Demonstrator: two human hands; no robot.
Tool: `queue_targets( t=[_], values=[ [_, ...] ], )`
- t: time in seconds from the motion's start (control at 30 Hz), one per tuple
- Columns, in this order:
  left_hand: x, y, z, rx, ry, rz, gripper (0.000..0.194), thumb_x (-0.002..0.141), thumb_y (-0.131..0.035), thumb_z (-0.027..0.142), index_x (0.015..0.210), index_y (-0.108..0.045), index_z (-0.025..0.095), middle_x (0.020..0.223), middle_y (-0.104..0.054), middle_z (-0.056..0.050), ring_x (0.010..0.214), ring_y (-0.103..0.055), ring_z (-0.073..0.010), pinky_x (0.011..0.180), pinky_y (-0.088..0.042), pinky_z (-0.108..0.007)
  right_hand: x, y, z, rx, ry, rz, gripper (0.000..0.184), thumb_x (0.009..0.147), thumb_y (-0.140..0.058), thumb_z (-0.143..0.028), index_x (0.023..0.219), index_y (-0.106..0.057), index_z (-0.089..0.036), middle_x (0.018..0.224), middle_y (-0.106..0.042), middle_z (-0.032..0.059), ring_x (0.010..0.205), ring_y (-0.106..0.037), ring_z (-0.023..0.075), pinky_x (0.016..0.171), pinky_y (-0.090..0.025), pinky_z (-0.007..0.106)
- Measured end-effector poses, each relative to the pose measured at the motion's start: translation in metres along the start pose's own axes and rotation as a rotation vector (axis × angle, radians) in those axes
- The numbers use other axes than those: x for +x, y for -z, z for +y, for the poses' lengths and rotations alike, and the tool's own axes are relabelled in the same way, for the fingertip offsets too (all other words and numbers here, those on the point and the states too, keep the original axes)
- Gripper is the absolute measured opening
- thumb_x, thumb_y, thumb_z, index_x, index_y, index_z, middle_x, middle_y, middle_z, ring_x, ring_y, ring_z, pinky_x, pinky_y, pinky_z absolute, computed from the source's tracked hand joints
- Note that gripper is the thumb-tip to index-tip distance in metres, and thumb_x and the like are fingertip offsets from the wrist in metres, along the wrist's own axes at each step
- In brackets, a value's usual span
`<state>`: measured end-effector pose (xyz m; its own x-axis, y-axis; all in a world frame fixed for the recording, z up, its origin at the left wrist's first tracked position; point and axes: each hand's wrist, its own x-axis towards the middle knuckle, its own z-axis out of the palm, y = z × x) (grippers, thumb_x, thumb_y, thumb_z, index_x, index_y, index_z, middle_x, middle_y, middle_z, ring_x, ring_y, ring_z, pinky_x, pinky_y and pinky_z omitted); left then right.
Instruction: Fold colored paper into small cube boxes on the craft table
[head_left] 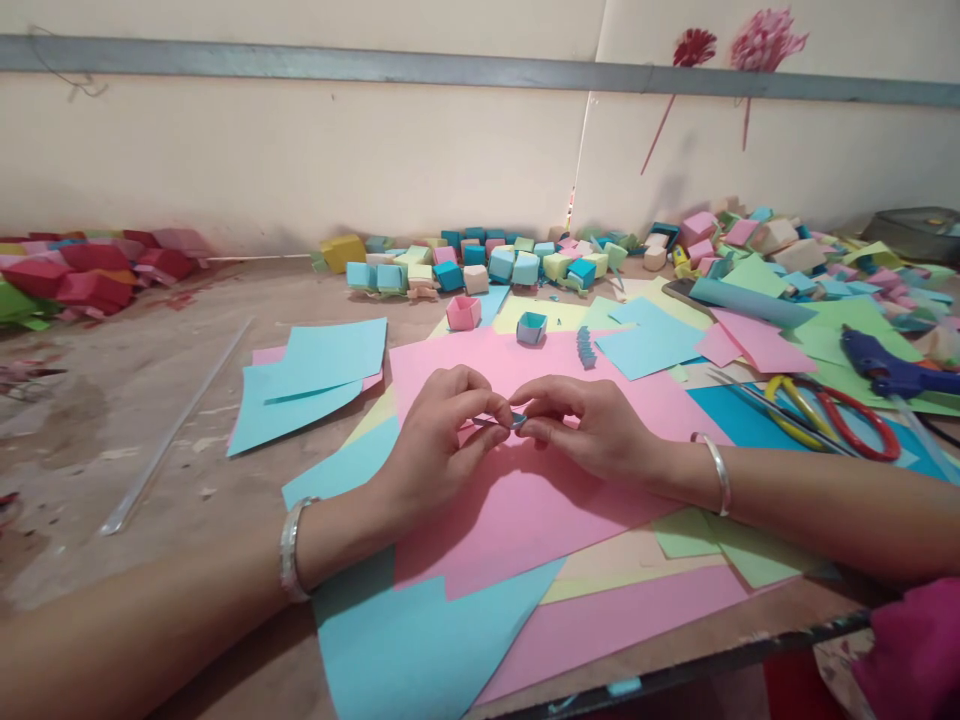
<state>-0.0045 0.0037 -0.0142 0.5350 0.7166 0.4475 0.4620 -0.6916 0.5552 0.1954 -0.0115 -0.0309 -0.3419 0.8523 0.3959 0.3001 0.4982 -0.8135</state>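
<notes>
My left hand [456, 425] and my right hand [581, 420] meet over a large pink paper sheet [480, 540]. Between their fingertips is a small folded blue paper piece [516, 420], pinched from both sides and mostly covered by the fingers. Just beyond my hands stand a small open pink paper box [463, 313] and a small open light-blue paper box [532, 328]. A zigzag-edged blue paper strip [586, 347] lies to the right of the boxes.
Scissors [855, 420] with red and yellow handles and a blue glue gun [892, 365] lie at right. A glue stick [176, 430] and blue sheets [322, 365] are at left. Small paper boxes [502, 265] line the wall; red ones [94, 285] are heaped far left.
</notes>
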Motion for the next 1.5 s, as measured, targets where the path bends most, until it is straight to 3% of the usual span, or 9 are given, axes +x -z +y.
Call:
queue_targets(
  t=[0.13,0.23,0.33,0.53,0.73,1.17,1.3,1.5],
  values=[
    [0.001,0.000,0.001,-0.081,0.016,-0.019,0.011,0.084,-0.061,0.012,0.082,-0.067,0.021,0.088,-0.051,-0.002,0.091,-0.051,-0.0183,0.081,-0.042,-0.034,0.000,0.000,0.000,0.052,-0.002,0.027,0.006,0.084,-0.062,-0.019,0.091,-0.061,-0.019,0.075,-0.069,-0.0005,0.059,-0.063,0.0095,0.056,-0.048,0.022],
    [0.001,0.001,0.001,-0.059,-0.018,0.005,0.011,0.085,-0.061,0.012,0.081,-0.067,0.020,0.086,-0.051,-0.002,0.089,-0.051,-0.0182,0.080,-0.042,-0.033,0.001,0.000,-0.001,-0.096,0.139,0.090,0.006,0.085,-0.059,-0.014,0.080,-0.061,-0.018,0.071,-0.067,-0.0012,0.061,-0.059,0.0086,0.055,-0.045,0.021],
    [0.000,0.001,0.002,0.009,-0.075,0.041,0.011,0.085,-0.061,0.013,0.078,-0.067,0.020,0.085,-0.053,-0.003,0.086,-0.051,-0.0183,0.078,-0.042,-0.034,0.001,0.000,-0.003,-0.222,0.273,0.100,0.009,0.085,-0.058,-0.010,0.082,-0.064,-0.017,0.076,-0.069,0.0001,0.066,-0.059,0.0088,0.058,-0.044,0.020],
    [0.000,0.001,0.000,0.121,-0.228,0.124,0.010,0.085,-0.064,0.014,0.077,-0.066,0.020,0.086,-0.062,-0.003,0.085,-0.056,-0.0182,0.077,-0.042,-0.034,0.000,-0.003,-0.004,-0.346,0.390,0.117,0.008,0.086,-0.058,-0.012,0.087,-0.066,-0.016,0.079,-0.071,0.0029,0.071,-0.062,0.0118,0.066,-0.049,0.024],
    [0.000,0.001,0.000,0.138,-0.270,0.138,0.009,0.084,-0.067,0.017,0.076,-0.064,0.021,0.076,-0.068,0.000,0.078,-0.059,-0.0169,0.074,-0.043,-0.033,0.001,-0.003,-0.004,-0.314,0.377,0.107,0.010,0.087,-0.060,-0.014,0.084,-0.069,-0.015,0.078,-0.073,0.0032,0.069,-0.066,0.0117,0.063,-0.049,0.022],
    [-0.001,0.003,0.004,0.200,-0.215,0.170,0.004,0.087,-0.062,0.020,0.083,-0.062,0.022,0.075,-0.068,0.000,0.078,-0.059,-0.0178,0.076,-0.044,-0.035,-0.002,-0.003,-0.010,-0.223,0.306,0.067,0.010,0.085,-0.061,-0.016,0.089,-0.071,-0.019,0.078,-0.074,0.0026,0.067,-0.067,0.0126,0.059,-0.049,0.023],
    [-0.001,0.003,0.003,0.216,-0.269,0.208,0.003,0.084,-0.066,0.023,0.086,-0.066,0.025,0.077,-0.067,-0.001,0.079,-0.058,-0.0180,0.076,-0.045,-0.034,-0.003,-0.004,-0.010,-0.183,0.292,0.044,0.012,0.086,-0.060,-0.016,0.088,-0.071,-0.019,0.077,-0.074,0.0025,0.069,-0.067,0.0129,0.060,-0.051,0.024],
    [0.004,0.008,-0.002,0.256,-0.301,0.276,0.013,0.078,-0.075,0.031,0.085,-0.067,0.024,0.082,-0.066,-0.003,0.080,-0.059,-0.0188,0.075,-0.045,-0.035,-0.001,0.000,-0.013,0.068,0.064,-0.010,0.010,0.082,-0.066,-0.018,0.089,-0.073,-0.018,0.077,-0.075,0.0027,0.065,-0.067,0.0124,0.058,-0.052,0.024]
  ],
)
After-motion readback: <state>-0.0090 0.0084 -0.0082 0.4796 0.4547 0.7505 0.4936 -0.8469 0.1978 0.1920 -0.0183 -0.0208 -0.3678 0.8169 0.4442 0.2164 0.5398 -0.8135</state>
